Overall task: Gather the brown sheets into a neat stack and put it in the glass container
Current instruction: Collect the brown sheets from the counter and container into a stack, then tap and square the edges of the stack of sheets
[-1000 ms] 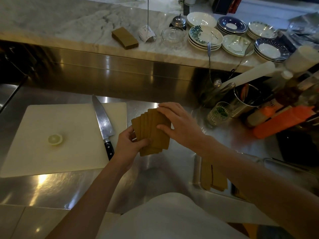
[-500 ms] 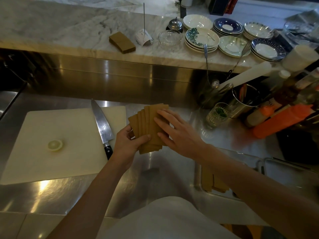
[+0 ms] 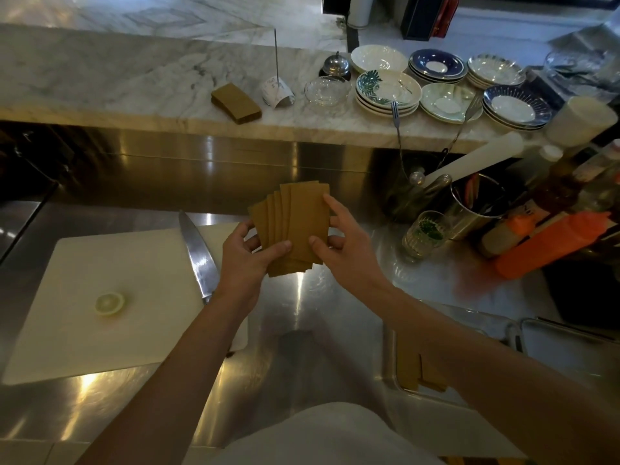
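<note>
A dim kitchen: a steel counter (image 3: 318, 307) catches warm glare below a raised marble ledge (image 3: 110, 78) behind it.

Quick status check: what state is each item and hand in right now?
brown sheets: fanned out, held off the counter
left hand: gripping the fan's lower left
right hand: gripping its right edge
knife: lying flat on cutting board
glass container: open, some sheets inside

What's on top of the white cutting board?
On the cutting board: a lemon slice and a knife along its right edge. The left hand covers the knife's handle.
</note>
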